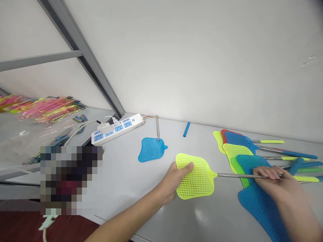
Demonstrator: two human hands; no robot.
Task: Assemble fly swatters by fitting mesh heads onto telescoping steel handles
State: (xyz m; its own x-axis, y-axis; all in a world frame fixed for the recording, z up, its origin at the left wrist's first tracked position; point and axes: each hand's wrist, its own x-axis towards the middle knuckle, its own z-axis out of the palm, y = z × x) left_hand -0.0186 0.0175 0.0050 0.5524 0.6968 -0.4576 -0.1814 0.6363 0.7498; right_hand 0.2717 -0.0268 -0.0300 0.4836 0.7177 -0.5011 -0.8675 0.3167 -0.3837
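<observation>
Left hand (173, 179): forearm runs up and right from the bottom edge, wrist roughly in line with it. Closed on the yellow swatter (195, 185), thumb flat on top of the perforated head near its left edge, other fingers tucked underneath.

Right hand (276, 183): forearm enters from the lower right corner, angled up and left. Fingers curled over the metal shaft (236, 175) of the same swatter, so clamped on that; blurry there, so can't confirm where the thumb sits.

Yellow swatter lies level between the two hands, over the counter (123, 181), head to the left, shaft pointing right.

Under and around the right hand: overlapping pile of swatters. Large blue head (262, 211) below the hand, teal head (248, 161) just behind it, green head (242, 173) partly covered. Farther back, another yellow head (233, 154), then a blue one (236, 138) over a red one (223, 134). Their handles point right.

Beyond the left hand: loose blue head (151, 149) flat on the counter, bare metal rod (157, 127) touching its upper edge. Short blue tube (186, 129) by itself near the wall (202, 60). White power strip (118, 129) farther left, plugs in. Far left, bagged pink and yellow items (52, 109).
</observation>
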